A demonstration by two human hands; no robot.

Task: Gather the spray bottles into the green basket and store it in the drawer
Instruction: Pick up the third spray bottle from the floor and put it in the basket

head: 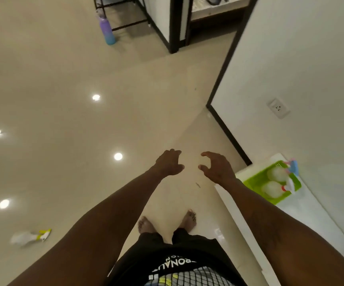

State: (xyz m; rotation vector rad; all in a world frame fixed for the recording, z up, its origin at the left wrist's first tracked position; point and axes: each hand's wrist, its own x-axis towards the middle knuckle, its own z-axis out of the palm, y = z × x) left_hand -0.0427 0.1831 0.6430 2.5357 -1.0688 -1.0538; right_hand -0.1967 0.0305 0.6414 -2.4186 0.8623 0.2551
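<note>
The green basket (pixel 253 181) stands on a white surface (pixel 303 209) at the right, against the wall. Two white spray bottles lie in it, one with a blue and pink trigger (pixel 278 174), one with a red and white trigger (pixel 273 189). A third white spray bottle with a yellow trigger (pixel 29 237) lies on the floor at the far left. My left hand (pixel 170 163) and my right hand (pixel 217 167) are held out over the floor, both empty with curled, spread fingers. No drawer is recognisable.
Glossy beige tiled floor (pixel 84 69) with light reflections. A purple and blue water bottle (pixel 107 30) stands by a black metal rack (pixel 123 13) at the top. A dark-framed cabinet (pixel 173 23) stands beyond. The white wall at right has a socket (pixel 278 108).
</note>
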